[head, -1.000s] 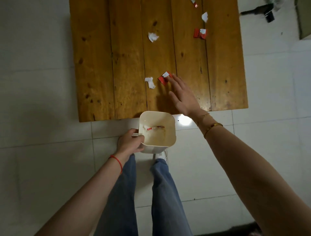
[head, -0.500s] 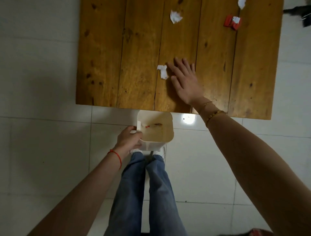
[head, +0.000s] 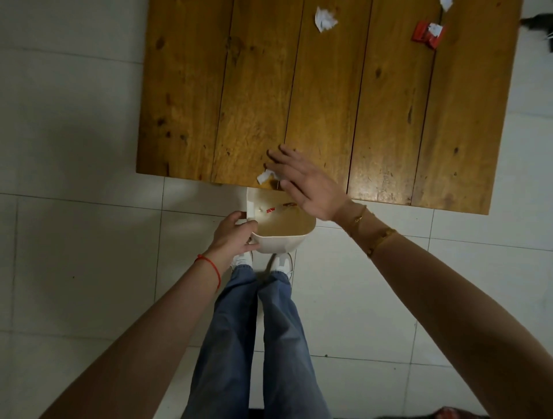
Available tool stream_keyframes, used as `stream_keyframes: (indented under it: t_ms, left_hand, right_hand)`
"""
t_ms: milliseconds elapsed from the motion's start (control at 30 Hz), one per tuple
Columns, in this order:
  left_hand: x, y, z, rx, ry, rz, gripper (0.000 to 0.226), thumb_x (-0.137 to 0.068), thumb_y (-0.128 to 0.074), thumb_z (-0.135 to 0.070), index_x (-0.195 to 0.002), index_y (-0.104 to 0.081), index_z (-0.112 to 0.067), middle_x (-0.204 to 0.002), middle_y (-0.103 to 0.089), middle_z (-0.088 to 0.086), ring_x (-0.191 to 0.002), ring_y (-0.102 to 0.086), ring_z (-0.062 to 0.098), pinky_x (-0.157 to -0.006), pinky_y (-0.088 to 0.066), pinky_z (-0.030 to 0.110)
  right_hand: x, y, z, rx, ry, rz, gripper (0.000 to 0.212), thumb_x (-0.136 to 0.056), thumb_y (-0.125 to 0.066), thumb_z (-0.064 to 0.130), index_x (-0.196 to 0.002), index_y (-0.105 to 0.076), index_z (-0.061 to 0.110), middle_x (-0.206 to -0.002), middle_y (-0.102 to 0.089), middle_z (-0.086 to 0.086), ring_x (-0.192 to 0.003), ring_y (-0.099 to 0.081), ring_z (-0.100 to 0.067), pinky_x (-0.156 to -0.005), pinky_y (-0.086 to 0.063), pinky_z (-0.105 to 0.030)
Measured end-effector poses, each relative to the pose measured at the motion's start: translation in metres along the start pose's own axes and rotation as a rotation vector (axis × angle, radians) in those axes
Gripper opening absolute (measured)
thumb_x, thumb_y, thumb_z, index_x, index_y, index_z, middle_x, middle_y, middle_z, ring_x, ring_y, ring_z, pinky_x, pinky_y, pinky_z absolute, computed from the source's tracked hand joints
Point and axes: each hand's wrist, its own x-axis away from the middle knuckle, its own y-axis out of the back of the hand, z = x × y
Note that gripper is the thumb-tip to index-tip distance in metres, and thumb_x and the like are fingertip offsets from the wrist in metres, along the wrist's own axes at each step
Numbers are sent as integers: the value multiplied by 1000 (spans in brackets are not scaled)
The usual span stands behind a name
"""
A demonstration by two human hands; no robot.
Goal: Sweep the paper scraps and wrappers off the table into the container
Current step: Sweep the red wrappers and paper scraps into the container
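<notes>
The job looks partway through. The left hand (head: pixel 236 231) has its grip closed round the near left corner of the container (head: pixel 284 242), holding it just below the desk (head: pixel 254 89) edge. The right hand (head: pixel 302 182) lies flat and open, fingers spread, holding nothing — its grip is only pushing. Just left of its fingertips one white scrap (head: pixel 264 176) sits at the very edge, right above the container's mouth; I judge it is about to drop in. Whether a wrapper hides under the palm I cannot tell.

Inside the container, below the right palm, I make out bits of red-and-white wrapper (head: pixel 270 210) — how many is too small to count.

Left to clear, well beyond the right hand at the far end: one crumpled white scrap (head: pixel 324 18), one red wrapper (head: pixel 428 34), and one more white scrap (head: pixel 446 4) cut by the frame's top edge. So three on view to go, plus the one at the edge.
</notes>
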Motion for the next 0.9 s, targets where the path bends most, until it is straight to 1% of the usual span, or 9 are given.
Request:
stream_keyframes:
  t_ms: [167, 333, 433, 500, 567, 600, 667, 767, 900]
  left_hand:
    - [2, -1, 0, 27, 10, 13, 39, -84, -59, -5, -122, -58, -10, -128, -60, 14, -111, -64, 37, -77, -62, 37]
    - [2, -3, -1, 31, 22, 25, 44, -85, -58, -6, -129, -55, -9, -130, -60, 14, -111, -64, 37, -65, -63, 31]
    - [1, -4, -3, 39, 31, 24, 45, -84, -59, -6, -129, -54, -10, -131, -59, 14, -111, -65, 38, -67, -63, 33]
    - [0, -5, -4, 31, 33, 16, 45, -85, -59, -6, -128, -54, -12, -132, -58, 13, -112, -64, 38, -72, -63, 35]
    - [0, -5, -5, 15, 29, 7, 42, -85, -60, -7, -125, -54, -16, -133, -56, 13, -112, -64, 37, -75, -63, 37]
    - [0, -5, -5, 5, 26, 2, 38, -84, -60, -8, -120, -54, -18, -133, -56, 12, -112, -64, 36, -77, -62, 39]
    - [-1, -5, -5, -11, 21, -7, 37, -83, -61, -9, -118, -55, -18, -132, -57, 12, -111, -65, 36, -80, -62, 41]
    - [-3, -5, -4, 1, 23, -14, 40, -84, -59, -10, -123, -57, -15, -129, -58, 13, -109, -66, 36, -80, -62, 41]
    - [-5, -4, -3, 41, 33, -2, 26, -87, -58, -8, -110, -57, -20, -122, -61, 13, -112, -64, 33, -84, -61, 43]
  right_hand:
    - [26, -17, 16, -45, 61, 67, 42, -105, -33, 24, -143, -47, 9, -158, -32, -10, -151, -18, -24, -123, -15, -45]
    - [37, -19, 23, -59, 77, 121, 44, -105, -32, 24, -146, -42, 10, -157, -35, -8, -150, -22, -20, -123, -19, -40]
    - [37, -8, 22, -18, 88, 126, 45, -105, -33, 23, -148, -39, 12, -158, -33, -7, -149, -25, -19, -121, -25, -35]
    - [32, 5, 20, -2, 92, 81, 45, -104, -34, 21, -149, -38, 12, -160, -30, -7, -148, -27, -20, -120, -26, -31]
    - [22, 21, 15, -17, 30, -34, 47, -104, -35, 20, -150, -36, 13, -159, -29, -6, -147, -27, -18, -119, -23, -26]
    - [14, 30, 8, -36, -32, -107, 48, -103, -34, 21, -150, -35, 13, -159, -29, -7, -147, -26, -18, -120, -22, -27]
    - [-3, 46, -10, -56, -183, -222, 50, -104, -32, 28, -152, -31, 15, -161, -25, -6, -149, -21, -20, -121, -23, -37]
    - [-32, 67, -39, -32, -335, -255, 54, -104, -31, 35, -155, -23, 18, -164, -15, -4, -152, -9, -23, -123, -15, -47]
    - [-71, 88, -62, 50, -405, -240, 57, -105, -28, 38, -157, -16, 18, -166, -6, -6, -153, 1, -25, -123, 1, -40]
